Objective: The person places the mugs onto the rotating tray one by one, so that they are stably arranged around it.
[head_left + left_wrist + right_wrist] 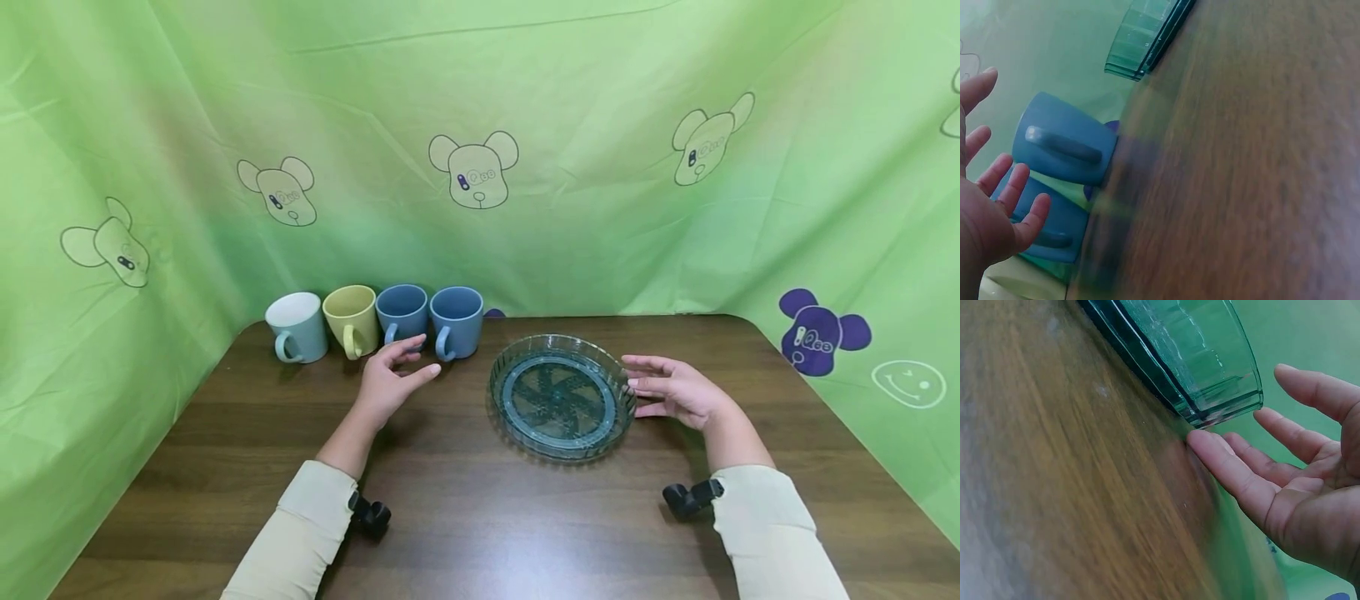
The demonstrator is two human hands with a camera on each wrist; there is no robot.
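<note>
A round, clear greenish glass dish (558, 454) with a patterned base sits on the wooden table (450, 517). My right hand (678, 392) is at the dish's right side, its fingers spread and the fingertips right at the glass wall. In the right wrist view, the fingers (1235, 469) lie close by the lower edge of the glass dish (1210, 375). My left hand (390, 383) hovers over the table in front of two blue mugs, thumb and fingers apart, holding nothing. One blue mug (1066, 144) shows just beyond that hand in the left wrist view.
Along the back left stand a light blue mug (303, 333) with a white inside, a yellow mug (360, 329), a blue mug (402, 312) and another blue mug (459, 325), side by side. Green printed cloth (585, 208) hangs behind and beside the table.
</note>
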